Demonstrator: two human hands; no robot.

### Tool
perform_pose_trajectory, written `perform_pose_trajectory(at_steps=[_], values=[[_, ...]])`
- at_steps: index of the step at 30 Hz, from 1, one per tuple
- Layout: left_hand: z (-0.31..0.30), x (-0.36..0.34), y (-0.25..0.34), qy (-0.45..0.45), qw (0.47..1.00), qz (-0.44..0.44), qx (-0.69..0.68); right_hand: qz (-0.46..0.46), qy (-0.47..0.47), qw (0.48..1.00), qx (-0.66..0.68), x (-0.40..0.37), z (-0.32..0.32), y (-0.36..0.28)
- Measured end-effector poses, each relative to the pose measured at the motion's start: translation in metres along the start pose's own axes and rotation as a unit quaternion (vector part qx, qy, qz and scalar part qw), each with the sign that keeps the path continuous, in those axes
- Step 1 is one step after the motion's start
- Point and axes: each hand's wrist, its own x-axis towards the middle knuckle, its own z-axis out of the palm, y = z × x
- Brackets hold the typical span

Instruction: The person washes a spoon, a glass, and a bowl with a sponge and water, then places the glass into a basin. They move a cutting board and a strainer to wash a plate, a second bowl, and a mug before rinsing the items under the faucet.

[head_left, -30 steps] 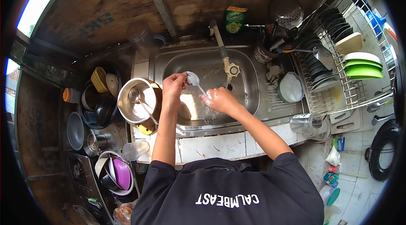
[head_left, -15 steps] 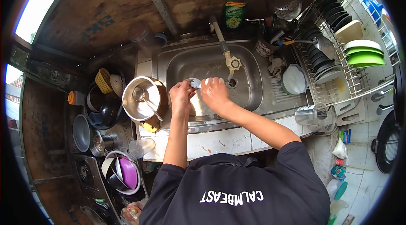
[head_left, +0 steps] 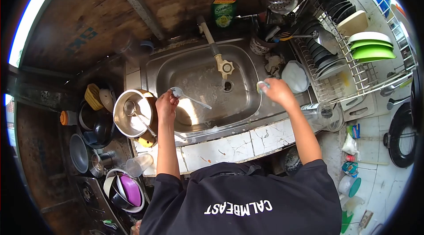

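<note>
Over the left side of the steel sink (head_left: 161, 73), my left hand (head_left: 167, 104) is closed round a spoon (head_left: 197, 102). Its rounded bowl end is at my fingers, and the pale handle points right and down over the basin. My right hand (head_left: 281, 92) is beyond the basin's right edge, fingers closed on a small pale green and yellow sponge (head_left: 261, 86). Part of the sponge is hidden by the fingers. The beige-handled tap (head_left: 225, 67) stands between the hands, above the drain (head_left: 227, 86).
A steel pot (head_left: 121, 118) holding a ladle (head_left: 140, 118) stands left of the sink. Right of it are a white bowl (head_left: 295, 77), clear glasses (head_left: 319, 115) and a dish rack (head_left: 333, 95) with plates and green bowls (head_left: 373, 51). A green soap pouch (head_left: 224, 13) stands behind the tap.
My hands have moved apart. The right went right and slightly up with the sponge, leaving the spoon in my left, its handle now exposed. The whole view has shifted slightly.
</note>
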Motion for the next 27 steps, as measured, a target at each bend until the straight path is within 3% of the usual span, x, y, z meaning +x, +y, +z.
perform_pose_trajectory(at_steps=[4, 7, 8, 10, 11, 13, 14, 16, 17, 19, 20, 22, 23, 27], values=[[0.021, 0.011, -0.042, -0.036, 0.997, -0.062, 0.01, 0.156, 0.164, 0.974, -0.018, 0.021, -0.025, 0.116], [0.041, 0.024, -0.078, -0.075, 0.991, -0.107, 0.016, 0.184, 0.162, 0.968, -0.053, 0.025, -0.026, 0.153], [0.049, 0.028, -0.089, -0.085, 0.989, -0.12, 0.0, 0.181, 0.159, 0.969, -0.054, 0.03, -0.019, 0.152], [0.07, 0.029, -0.103, -0.104, 0.984, -0.142, -0.006, 0.006, 0.3, 0.951, -0.07, 0.031, 0.005, 0.124], [0.078, 0.032, -0.11, -0.102, 0.984, -0.146, -0.005, -0.016, 0.208, 0.977, 0.044, 0.034, 0.018, 0.104], [0.095, 0.037, -0.126, -0.129, 0.977, -0.17, -0.011, -0.045, 0.057, 0.973, 0.219, 0.034, 0.043, 0.05], [0.105, 0.038, -0.135, -0.131, 0.975, -0.179, -0.009, -0.074, 0.012, 0.989, 0.125, 0.042, 0.08, 0.016], [0.116, 0.038, -0.137, -0.163, 0.97, -0.176, -0.036, -0.132, 0.063, 0.983, 0.109, 0.063, 0.146, 0.015], [0.119, 0.038, -0.138, -0.159, 0.971, -0.176, -0.035, -0.133, 0.061, 0.983, 0.111, 0.067, 0.151, 0.008], [0.123, 0.038, -0.129, -0.167, 0.972, -0.161, -0.045, -0.023, -0.02, 0.986, 0.167, 0.078, 0.16, -0.006], [0.122, 0.039, -0.121, -0.163, 0.973, -0.158, -0.044, -0.028, -0.022, 0.985, 0.169, 0.086, 0.166, -0.002], [0.124, 0.033, -0.099, -0.165, 0.968, -0.099, 0.163, -0.061, -0.157, 0.965, 0.202, 0.098, 0.167, 0.004], [0.112, 0.045, -0.106, -0.214, 0.954, -0.072, 0.195, -0.038, -0.189, 0.945, 0.263, 0.099, 0.168, 0.007], [0.107, 0.047, -0.103, -0.283, 0.93, -0.043, 0.231, 0.039, -0.29, 0.92, 0.263, 0.117, 0.148, -0.004]])
